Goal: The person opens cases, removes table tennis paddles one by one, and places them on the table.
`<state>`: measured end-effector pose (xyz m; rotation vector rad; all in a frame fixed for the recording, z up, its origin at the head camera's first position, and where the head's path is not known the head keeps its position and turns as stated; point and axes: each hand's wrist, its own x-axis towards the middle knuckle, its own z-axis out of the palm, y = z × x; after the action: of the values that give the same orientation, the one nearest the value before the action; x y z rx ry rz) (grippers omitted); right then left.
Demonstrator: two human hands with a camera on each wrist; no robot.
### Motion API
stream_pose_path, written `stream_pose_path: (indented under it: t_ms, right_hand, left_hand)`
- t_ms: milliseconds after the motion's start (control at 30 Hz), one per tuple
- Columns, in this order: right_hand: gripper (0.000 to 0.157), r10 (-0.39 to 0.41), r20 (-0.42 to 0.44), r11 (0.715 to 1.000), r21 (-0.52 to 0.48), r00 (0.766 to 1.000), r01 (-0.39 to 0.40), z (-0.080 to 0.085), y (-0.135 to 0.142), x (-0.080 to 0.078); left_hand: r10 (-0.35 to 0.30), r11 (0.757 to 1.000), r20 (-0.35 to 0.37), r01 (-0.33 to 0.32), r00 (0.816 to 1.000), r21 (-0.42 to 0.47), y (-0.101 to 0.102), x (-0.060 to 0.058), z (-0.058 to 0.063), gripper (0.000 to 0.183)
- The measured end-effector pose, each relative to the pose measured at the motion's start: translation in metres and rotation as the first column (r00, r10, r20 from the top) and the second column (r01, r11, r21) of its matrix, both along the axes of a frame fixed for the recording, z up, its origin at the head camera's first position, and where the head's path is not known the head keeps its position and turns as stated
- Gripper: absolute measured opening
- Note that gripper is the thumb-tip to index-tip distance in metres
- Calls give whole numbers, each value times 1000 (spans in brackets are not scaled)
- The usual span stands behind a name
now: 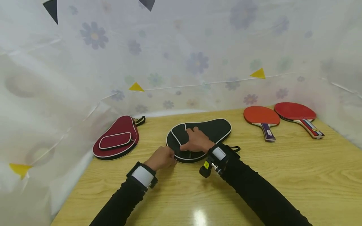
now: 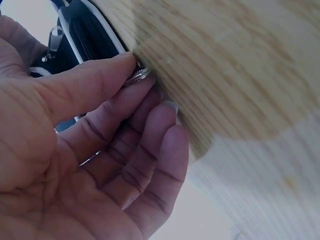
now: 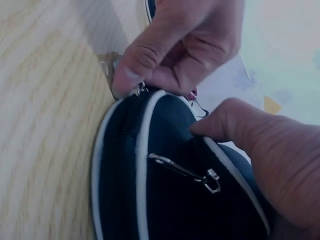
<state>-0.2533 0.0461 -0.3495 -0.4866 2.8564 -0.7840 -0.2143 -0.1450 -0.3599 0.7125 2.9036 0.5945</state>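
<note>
A black paddle case [image 1: 210, 128] with white piping lies flat on the table in the head view. At its near left edge, my left hand [image 1: 161, 158] pinches a small metal zipper pull [image 2: 140, 76] between thumb and index finger. My right hand [image 1: 197, 141] presses on top of the case, thumb and fingers spread over the front pocket. In the right wrist view the right thumb [image 3: 232, 122] dents the fabric beside the pocket edge; the other right fingers are hidden there. A second zipper pull [image 3: 212, 181] hangs on the pocket.
A dark red paddle case [image 1: 115, 140] with a wrist strap lies to the left. Two table tennis paddles, one orange-red [image 1: 261, 115] and one red [image 1: 294, 111], lie at the back right. A flowered plastic sheet [image 1: 181, 62] hangs behind the wooden table [image 1: 181, 194].
</note>
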Motion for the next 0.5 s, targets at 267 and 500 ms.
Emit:
stream_pose_path:
  t_ms: [267, 500]
  right_hand:
    - [83, 113, 32, 992, 47, 993, -114, 5, 13, -4]
    - [80, 148, 62, 984, 92, 987, -153, 12, 22, -3]
  left_hand:
    - [30, 999, 33, -31, 999, 38, 0, 0, -2, 36]
    - [46, 998, 55, -49, 997, 47, 2, -1, -2, 36]
